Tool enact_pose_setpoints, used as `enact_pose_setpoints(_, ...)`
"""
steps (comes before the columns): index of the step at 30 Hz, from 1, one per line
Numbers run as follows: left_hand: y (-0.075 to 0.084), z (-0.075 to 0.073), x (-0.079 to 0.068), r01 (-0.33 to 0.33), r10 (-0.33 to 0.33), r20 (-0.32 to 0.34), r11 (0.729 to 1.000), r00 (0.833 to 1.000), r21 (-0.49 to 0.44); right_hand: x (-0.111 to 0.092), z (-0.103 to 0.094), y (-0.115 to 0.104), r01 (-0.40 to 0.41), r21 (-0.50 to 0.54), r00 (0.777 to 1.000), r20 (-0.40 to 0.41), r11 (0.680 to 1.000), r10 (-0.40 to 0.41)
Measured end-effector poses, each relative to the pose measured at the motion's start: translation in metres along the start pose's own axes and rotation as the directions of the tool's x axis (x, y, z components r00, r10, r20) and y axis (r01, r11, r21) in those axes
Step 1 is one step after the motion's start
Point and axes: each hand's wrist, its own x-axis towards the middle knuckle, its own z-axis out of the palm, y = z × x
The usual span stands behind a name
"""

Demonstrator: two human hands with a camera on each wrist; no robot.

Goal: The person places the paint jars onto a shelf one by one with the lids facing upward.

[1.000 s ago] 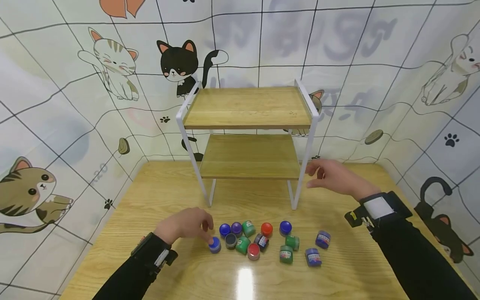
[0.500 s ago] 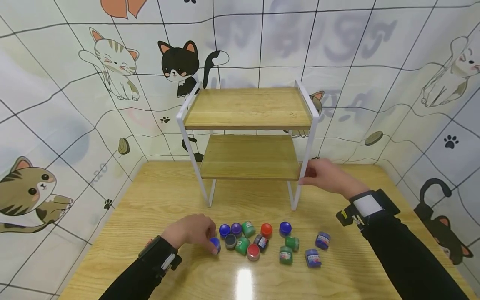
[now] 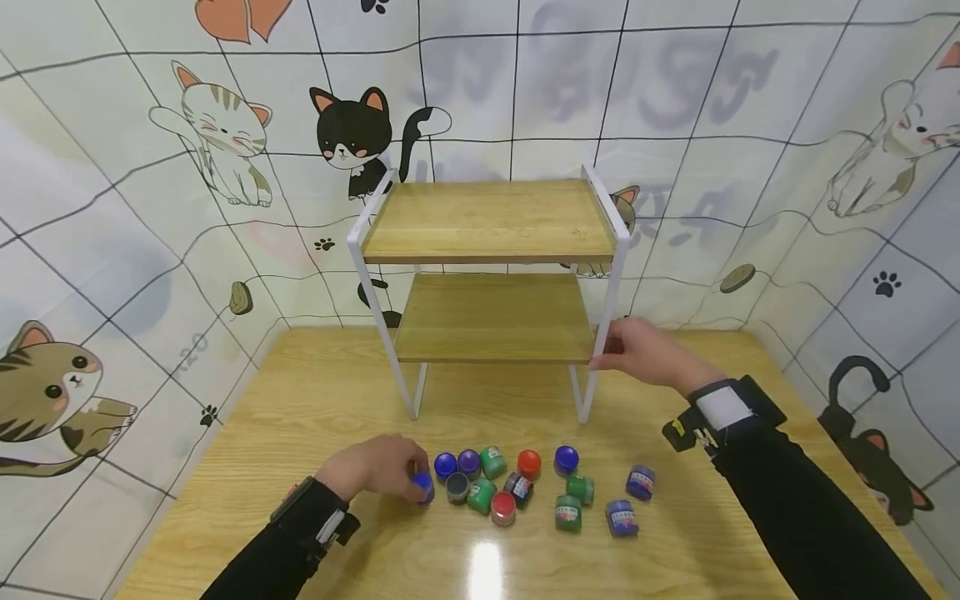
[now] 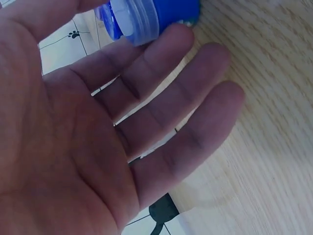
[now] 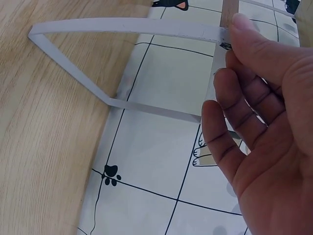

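Observation:
At the left end of the jar group, my left hand (image 3: pixel 382 468) pinches a small blue paint jar (image 3: pixel 424 486) between thumb and fingers. In the left wrist view this blue jar (image 4: pixel 178 12) shows at the top, its clear rim against the fingers, while the other fingers (image 4: pixel 205 122) extend loosely. My right hand (image 3: pixel 648 354) holds the right side of a two-tier shelf rack (image 3: pixel 487 258) at lower-shelf height. In the right wrist view its thumb (image 5: pixel 252 44) lies on the white metal frame (image 5: pixel 132 24), with the fingers curled on the other side.
Several paint jars stand or lie on the wooden table (image 3: pixel 315 392), among them a red jar (image 3: pixel 503 507), a green jar (image 3: pixel 567 512), a black jar (image 3: pixel 457 487) and a blue jar (image 3: pixel 622 517). A cat-print cloth (image 3: pixel 480 100) hangs behind and at both sides.
My right hand has moved left from beside the rack onto its frame. The left hand has come round the blue jar with thumb and fingers. The head view has shifted slightly.

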Motion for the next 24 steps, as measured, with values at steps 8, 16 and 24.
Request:
enact_pose_setpoints(8, -0.007, 0.002, 0.003, -0.020, 0.020, -0.014, 1.000, 1.000, -0.005, 0.001, 0.002, 0.002, 0.005, -0.011, 1.000, -0.013, 1.000, -0.005)
enact_pose_setpoints(16, -0.010, -0.002, 0.005, -0.030, 0.030, -0.067, 1.000, 0.997, 0.000, 0.002, 0.001, 0.003, 0.010, 0.004, 1.000, -0.026, 1.000, -0.010)
enact_pose_setpoints(24, -0.012, -0.003, 0.004, -0.041, 0.045, -0.177, 0.999, 0.983, 0.027, 0.001, 0.002, 0.001, 0.004, 0.000, 1.000, -0.015, 1.000, -0.004)
